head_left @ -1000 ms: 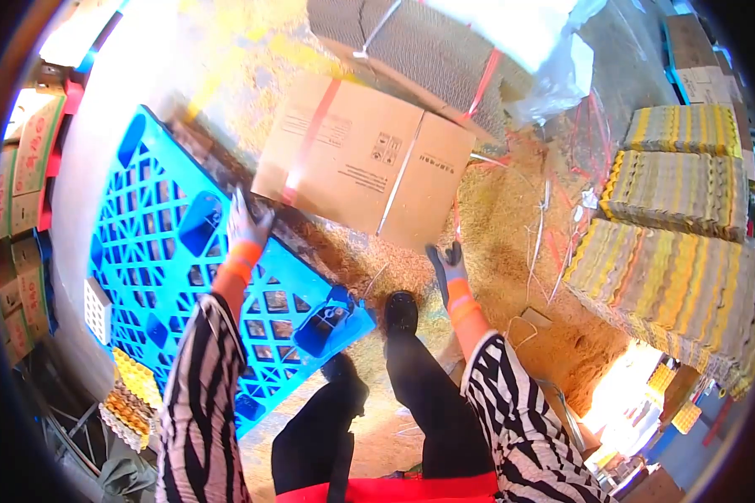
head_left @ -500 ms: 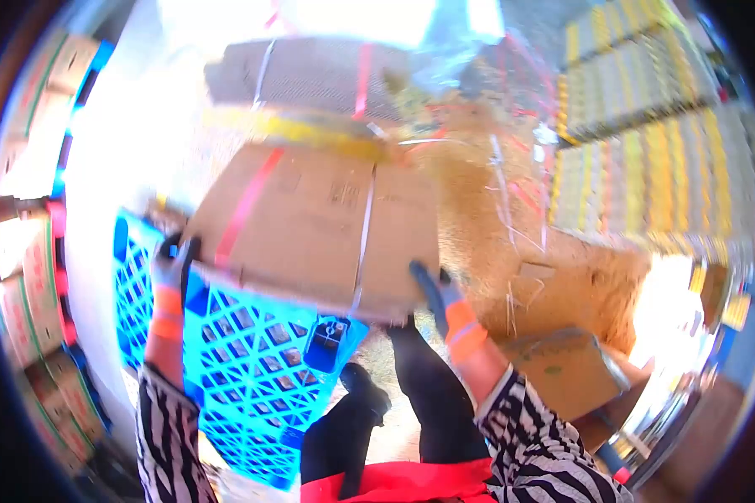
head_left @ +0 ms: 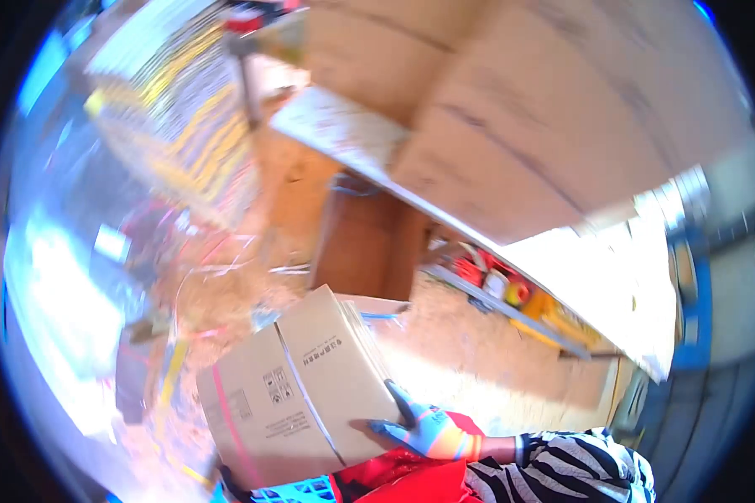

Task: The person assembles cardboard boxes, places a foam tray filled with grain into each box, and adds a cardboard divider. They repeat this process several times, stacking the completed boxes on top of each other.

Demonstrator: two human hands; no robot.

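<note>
A bundle of flattened cardboard boxes [head_left: 264, 390], tied with a pink and a white strap, is held tilted at the front of my body. Several folded layers show along its right edge. My right hand [head_left: 424, 432], in a grey and orange glove, grips that edge with the thumb apart from the fingers. My left hand [head_left: 231, 483] is at the bundle's lower left corner, mostly cut off by the frame's bottom, with dark glove fingers against the cardboard. A bit of blue plastic pallet [head_left: 298, 491] shows below the bundle.
A white-topped table [head_left: 591, 281] carries large cardboard sheets [head_left: 512, 117]. Beneath it is a shelf with red and yellow items [head_left: 512, 289]. An open cardboard box [head_left: 365, 243] stands on the floor. Stacked yellow-edged cardboard [head_left: 176, 109] rises at upper left, near loose straps [head_left: 218, 267].
My view has swung right, from the pallet and strapped stacks toward the table. The bundle has come off the area above the pallet and closer to my body, still in my hands.
</note>
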